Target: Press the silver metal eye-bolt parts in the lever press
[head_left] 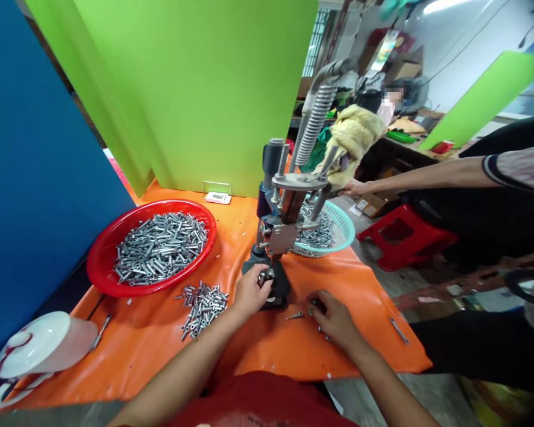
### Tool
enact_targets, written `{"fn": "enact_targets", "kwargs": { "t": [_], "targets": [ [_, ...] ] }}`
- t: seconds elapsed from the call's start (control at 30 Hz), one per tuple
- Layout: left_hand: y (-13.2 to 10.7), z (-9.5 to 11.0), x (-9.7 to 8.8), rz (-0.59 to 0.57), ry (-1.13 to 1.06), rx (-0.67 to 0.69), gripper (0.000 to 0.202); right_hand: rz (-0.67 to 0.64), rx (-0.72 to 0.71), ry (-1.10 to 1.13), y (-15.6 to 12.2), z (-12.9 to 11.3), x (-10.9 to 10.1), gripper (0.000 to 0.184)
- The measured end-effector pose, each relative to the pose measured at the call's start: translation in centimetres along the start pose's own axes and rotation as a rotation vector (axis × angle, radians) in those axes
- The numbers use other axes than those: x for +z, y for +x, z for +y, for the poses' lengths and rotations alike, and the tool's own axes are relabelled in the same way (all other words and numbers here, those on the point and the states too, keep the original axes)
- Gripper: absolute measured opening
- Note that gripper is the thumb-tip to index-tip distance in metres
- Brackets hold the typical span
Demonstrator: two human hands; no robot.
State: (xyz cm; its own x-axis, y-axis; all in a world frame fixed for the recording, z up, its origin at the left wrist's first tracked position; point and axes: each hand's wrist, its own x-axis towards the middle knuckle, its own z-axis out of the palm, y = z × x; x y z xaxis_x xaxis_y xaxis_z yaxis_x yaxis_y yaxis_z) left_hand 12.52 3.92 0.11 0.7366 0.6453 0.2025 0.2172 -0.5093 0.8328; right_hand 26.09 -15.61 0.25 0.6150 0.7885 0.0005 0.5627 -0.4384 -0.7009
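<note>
A small hand press (281, 225) stands on the orange cover of the table (293, 350). My left hand (249, 292) pinches a small metal part (265, 276) at the press's base. My right hand (333, 317) rests on the cover just right of the base, fingers curled over small metal parts (317, 305). One loose metal part (295, 315) lies between my hands. A pile of loose metal parts (202, 305) sits just left of my left hand.
A red basket (111, 261) full of metal parts stands at the left. A teal basket (345, 228) with parts sits behind the press. Another person's hand (353, 188) reaches to the press lever. A white cup (48, 344) lies at the left edge. A red stool (404, 234) stands right.
</note>
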Motion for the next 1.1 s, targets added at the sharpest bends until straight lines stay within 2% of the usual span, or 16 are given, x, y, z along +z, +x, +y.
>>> {"fn": "enact_targets", "kwargs": {
  "t": [0.13,0.23,0.33,0.43,0.5,0.7,0.83,1.0,1.1],
  "targets": [
    [-0.5,0.5,0.5,0.046,-0.078,0.025,0.023,0.052,-0.001,0.265,1.3,-2.6,0.4,0.033],
    [-1.2,1.3,0.4,-0.034,-0.125,0.122,0.019,0.073,-0.034,0.384,2.4,-4.9,0.7,0.033],
    [-1.8,1.6,0.0,-0.092,-0.159,0.202,0.011,0.011,-0.055,0.448,3.3,-6.3,1.2,0.033],
    [-1.8,1.3,-0.1,-0.048,-0.154,0.144,0.010,-0.048,-0.018,0.589,4.2,-6.5,1.9,0.038],
    [-1.5,0.8,0.1,-0.024,-0.150,0.080,0.007,-0.036,0.013,0.653,4.9,-6.2,2.4,0.041],
    [-0.2,-0.4,1.4,0.078,-0.192,-0.104,0.017,0.079,-0.080,0.574,6.9,-5.9,3.2,0.038],
    [0.1,-0.7,1.7,0.086,-0.224,-0.114,0.012,0.091,-0.152,0.501,7.3,-6.4,3.3,0.030],
    [0.0,-0.7,1.6,0.085,-0.239,-0.121,0.012,0.098,-0.356,0.127,6.9,-7.9,2.3,0.018],
    [0.0,-0.6,1.6,0.091,-0.242,-0.119,0.012,0.105,-0.357,0.056,6.9,-8.2,1.9,0.017]
  ]
}}
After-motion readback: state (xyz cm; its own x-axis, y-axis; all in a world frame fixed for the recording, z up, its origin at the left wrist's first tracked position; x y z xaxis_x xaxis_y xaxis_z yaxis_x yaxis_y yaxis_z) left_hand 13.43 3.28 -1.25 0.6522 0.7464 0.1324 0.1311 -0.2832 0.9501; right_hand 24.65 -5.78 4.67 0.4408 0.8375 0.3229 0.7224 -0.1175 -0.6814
